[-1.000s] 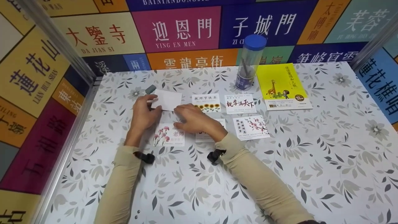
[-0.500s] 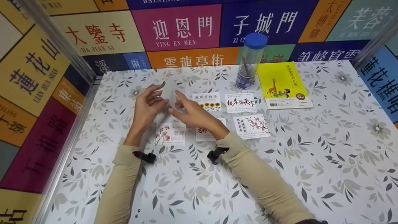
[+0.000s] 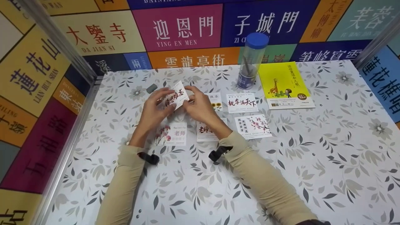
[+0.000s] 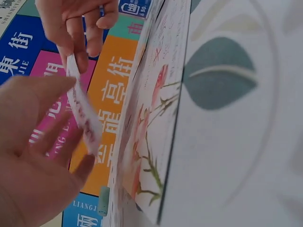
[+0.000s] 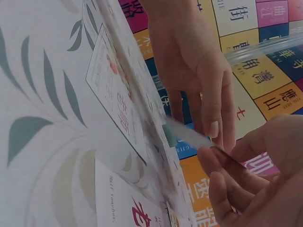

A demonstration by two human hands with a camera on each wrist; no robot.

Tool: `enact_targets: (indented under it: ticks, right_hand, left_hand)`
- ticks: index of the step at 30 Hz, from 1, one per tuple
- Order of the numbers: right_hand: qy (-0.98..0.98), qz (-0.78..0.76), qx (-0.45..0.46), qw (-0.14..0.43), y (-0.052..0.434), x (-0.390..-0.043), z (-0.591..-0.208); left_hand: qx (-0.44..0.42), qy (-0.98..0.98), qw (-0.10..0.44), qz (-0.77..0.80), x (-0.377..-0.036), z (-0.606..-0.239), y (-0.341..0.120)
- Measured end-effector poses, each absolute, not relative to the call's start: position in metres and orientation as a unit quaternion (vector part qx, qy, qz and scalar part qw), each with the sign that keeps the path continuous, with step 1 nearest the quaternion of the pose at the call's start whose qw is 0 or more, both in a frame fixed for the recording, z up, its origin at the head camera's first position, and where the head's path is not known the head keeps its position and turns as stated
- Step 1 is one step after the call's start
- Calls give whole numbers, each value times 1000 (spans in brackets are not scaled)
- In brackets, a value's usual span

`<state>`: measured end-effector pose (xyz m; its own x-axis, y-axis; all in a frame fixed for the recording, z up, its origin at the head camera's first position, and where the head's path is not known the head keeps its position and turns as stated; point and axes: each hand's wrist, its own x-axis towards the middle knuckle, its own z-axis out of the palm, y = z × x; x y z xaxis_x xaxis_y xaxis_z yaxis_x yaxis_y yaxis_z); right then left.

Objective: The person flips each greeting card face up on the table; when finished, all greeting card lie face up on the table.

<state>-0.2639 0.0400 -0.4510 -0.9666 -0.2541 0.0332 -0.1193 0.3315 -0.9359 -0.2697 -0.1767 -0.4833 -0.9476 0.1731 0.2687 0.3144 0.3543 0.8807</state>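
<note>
A white card with dark red brush lettering (image 3: 177, 96) is raised and tilted between the two hands. My right hand (image 3: 201, 106) pinches its right end between thumb and fingers, as the right wrist view also shows. On the other side, my left hand (image 3: 155, 109) has its thumb and fingers round the card (image 4: 84, 106), which is seen nearly edge-on in the left wrist view. Below the hands lies a pink carnation card (image 3: 171, 134). The right forearm partly covers a red-lettered card (image 3: 203, 130), and the right hand overlaps a sunflower card (image 3: 216, 100).
A small grey-green cylinder (image 3: 152, 88) lies behind the left hand. Rightward are another red-lettered card (image 3: 241, 103) and a blossom-branch card (image 3: 253, 126). A clear tube with a blue lid (image 3: 251, 62) stands beside a yellow book (image 3: 286, 86). Lettered panels (image 3: 184, 28) border the table.
The card, earlier blank side up near the table, has been lifted and turned so its red lettering shows. Both hands have shifted slightly right, and the grey-green cylinder is uncovered.
</note>
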Motion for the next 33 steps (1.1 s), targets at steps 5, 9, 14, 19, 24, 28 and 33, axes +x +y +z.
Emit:
enact_targets:
  ticks: [5,9,14,19,24,28,33]
  right_hand:
    - [804,-575,-135,73,39,-264,-455]
    - [805,-572,-137,82,38,-264,-459]
    - [806,-573,-128,74,39,-264,-460]
    - [807,-569,-141,72,39,-263,-461]
    - [811,-559,-157,74,38,-262,-463]
    - [811,-557,-157,89,37,-262,-464]
    - [829,-532,-148,92,36,-262,-463]
  left_hand:
    - [-39,-822,17,-568,-270,-484,-189]
    - [-14,-809,-46,-586,-269,-483,-199]
    - [-41,-837,-64,-542,-270,-481,-201]
    - [-41,-873,-38,-484,-270,-480,-196]
    - [-28,-866,-11,-498,-270,-482,-194]
    - [-19,-856,-10,-517,-270,-483,-195]
    - [-36,-864,-20,-502,-273,-482,-197]
